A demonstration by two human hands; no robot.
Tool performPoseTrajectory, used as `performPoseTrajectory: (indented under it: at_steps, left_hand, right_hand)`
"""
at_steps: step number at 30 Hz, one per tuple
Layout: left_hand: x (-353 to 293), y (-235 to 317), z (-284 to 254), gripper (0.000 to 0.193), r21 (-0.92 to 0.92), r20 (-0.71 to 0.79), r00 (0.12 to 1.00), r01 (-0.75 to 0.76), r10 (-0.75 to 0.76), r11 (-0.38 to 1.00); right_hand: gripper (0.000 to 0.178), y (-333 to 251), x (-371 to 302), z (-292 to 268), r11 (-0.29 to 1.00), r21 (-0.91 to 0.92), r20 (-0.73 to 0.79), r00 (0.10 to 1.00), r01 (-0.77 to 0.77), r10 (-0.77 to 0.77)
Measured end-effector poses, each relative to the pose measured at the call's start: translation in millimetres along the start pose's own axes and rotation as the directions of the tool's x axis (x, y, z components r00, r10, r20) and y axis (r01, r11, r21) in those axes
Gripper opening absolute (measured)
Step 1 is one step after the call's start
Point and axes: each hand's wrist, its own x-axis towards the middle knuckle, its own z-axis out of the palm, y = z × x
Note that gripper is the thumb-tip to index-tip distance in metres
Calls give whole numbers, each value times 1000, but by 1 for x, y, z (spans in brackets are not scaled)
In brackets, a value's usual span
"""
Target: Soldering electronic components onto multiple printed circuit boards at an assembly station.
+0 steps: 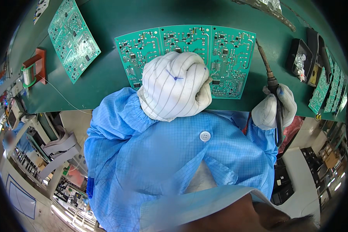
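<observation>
A wide green circuit board panel (pixel 230 58), made of three joined sections, lies flat on the green table in front of me. Over its middle and near edge is my left hand (pixel 176 85) in a white striped glove, fingers curled; whatever they hold, if anything, is hidden. To the right of the panel, my gloved right hand (pixel 276 108) grips a soldering iron (pixel 272 83) by its dark handle. The iron's tip points up and away, close to the panel's top right corner. Its cable hangs down below the hand.
At the left lie another green board (pixel 73 40) and a solder wire spool (pixel 28 76) on a red-brown stand, its wire trailing toward me. On the right are a black box (pixel 299 60) with crumpled foil and several upright boards (pixel 332 91). A metal bar (pixel 272 13) crosses the far right.
</observation>
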Motion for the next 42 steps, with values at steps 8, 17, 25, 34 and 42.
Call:
performPoseTrajectory:
  at_steps: [8, 17, 25, 34, 42]
  left_hand:
    - [-2, 3, -2, 22, 5, 15, 1000, 10, -10, 1000]
    - [-11, 1, 4, 25, -88, -44, 988, -155, 151, 984]
    - [-9, 5, 1, 26, -44, 78, 973, -216, 218, 976]
    - [-12, 11, -1, 22, 76, 124, 971, -213, 202, 974]
    - [-15, 15, -11, 23, 53, 216, 952, -234, 217, 971]
  right_hand:
    - [29, -1, 1, -1, 1000, 7, 23, 999, -24, 23]
    - [30, -1, -1, 0, 999, 35, -6, 999, -31, 32]
    - [33, 1, -1, -8, 996, 51, 40, 997, 69, -71]
    - [32, -4, -13, -12, 996, 24, -105, 991, -84, 87]
    - [29, -7, -29, -30, 997, 74, 1, 1000, -26, 26]
